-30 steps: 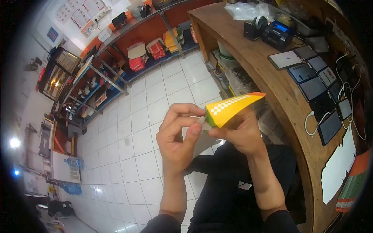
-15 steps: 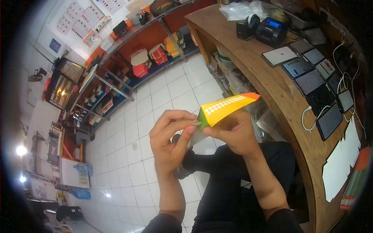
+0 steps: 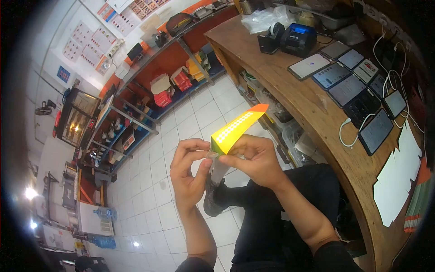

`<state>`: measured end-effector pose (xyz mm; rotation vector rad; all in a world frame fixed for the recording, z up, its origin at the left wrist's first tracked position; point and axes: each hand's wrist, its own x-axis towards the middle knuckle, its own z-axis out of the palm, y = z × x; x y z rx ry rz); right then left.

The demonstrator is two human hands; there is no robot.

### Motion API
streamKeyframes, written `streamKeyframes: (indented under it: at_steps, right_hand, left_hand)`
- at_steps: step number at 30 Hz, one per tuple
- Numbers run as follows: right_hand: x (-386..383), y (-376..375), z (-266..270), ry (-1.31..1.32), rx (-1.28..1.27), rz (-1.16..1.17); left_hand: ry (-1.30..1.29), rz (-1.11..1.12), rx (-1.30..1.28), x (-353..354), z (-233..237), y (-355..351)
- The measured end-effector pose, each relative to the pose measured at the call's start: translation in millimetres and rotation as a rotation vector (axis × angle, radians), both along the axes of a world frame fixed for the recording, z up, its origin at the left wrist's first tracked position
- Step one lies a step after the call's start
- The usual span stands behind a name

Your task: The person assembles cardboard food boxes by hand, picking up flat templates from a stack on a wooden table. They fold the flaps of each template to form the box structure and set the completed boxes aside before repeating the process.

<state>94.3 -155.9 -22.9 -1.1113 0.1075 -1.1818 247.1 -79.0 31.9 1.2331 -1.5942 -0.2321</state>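
A yellow folded paper carton (image 3: pixel 235 129) with a white checkered strip, an orange tip and a green end is held up in front of my lap. My left hand (image 3: pixel 189 170) pinches the green end, thumb against fingers, at a small pale flap. My right hand (image 3: pixel 254 159) grips the carton from below and the right side, its thumb near the green end. Part of the carton's underside is hidden by my right fingers.
On the wooden table (image 3: pixel 290 97) at right lie several phones (image 3: pixel 346 90) with white cables, a black printer-like device (image 3: pixel 298 38), flat white card sheets (image 3: pixel 394 181) and a green-orange stack (image 3: pixel 417 199). Shelves (image 3: pixel 181 50) stand along the far wall.
Both hands and the carton have shifted left in view, and the carton's orange tip now tilts more upward. The view has turned slightly; the same grips continue.
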Motion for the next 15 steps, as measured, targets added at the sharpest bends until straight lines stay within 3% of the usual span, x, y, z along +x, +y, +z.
streamKeyframes:
  at_steps: [15]
  right_hand:
    - [-4.1, 4.5, 5.5, 0.044, -0.030, 0.053]
  left_hand:
    - [0.047, -0.048, 0.094, 7.2, 5.3, 8.4]
